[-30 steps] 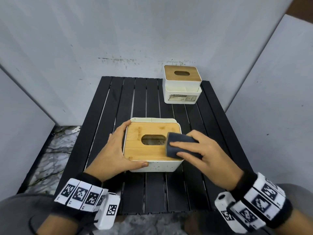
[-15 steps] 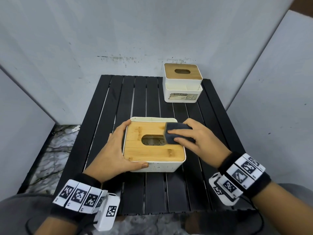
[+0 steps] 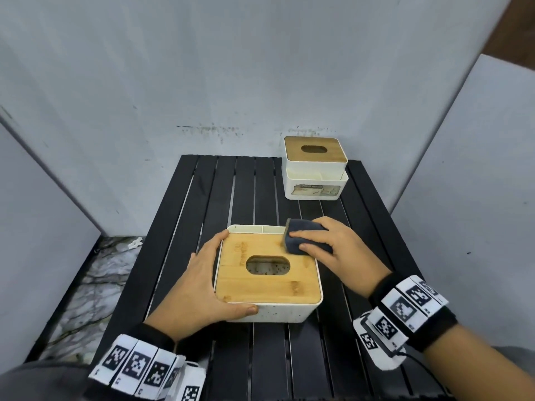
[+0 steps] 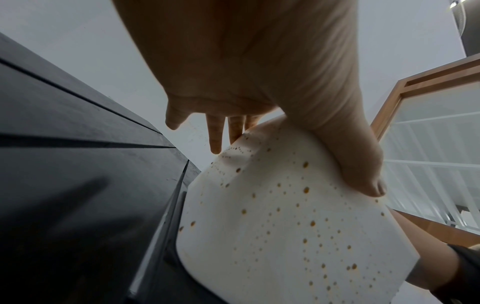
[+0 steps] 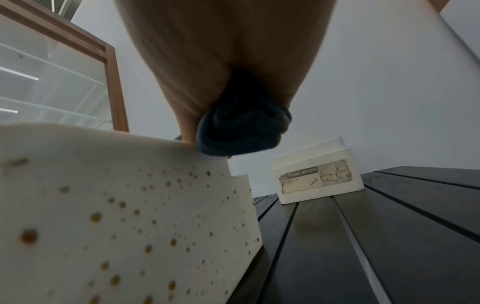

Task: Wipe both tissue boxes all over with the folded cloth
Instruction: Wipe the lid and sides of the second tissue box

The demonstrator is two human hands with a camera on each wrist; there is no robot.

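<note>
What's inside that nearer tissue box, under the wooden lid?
Through the oval slot of the near tissue box only a pale, speckled patch shows, no tissue poking out. The bamboo lid covers the rest.

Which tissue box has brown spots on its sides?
The near tissue box, held by the left hand; the far tissue box is plain white with a label.

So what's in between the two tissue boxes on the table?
Just bare black table slats, as the head view shows. The right hand holds the cloth on the near box's far corner, at that gap's edge.
</note>
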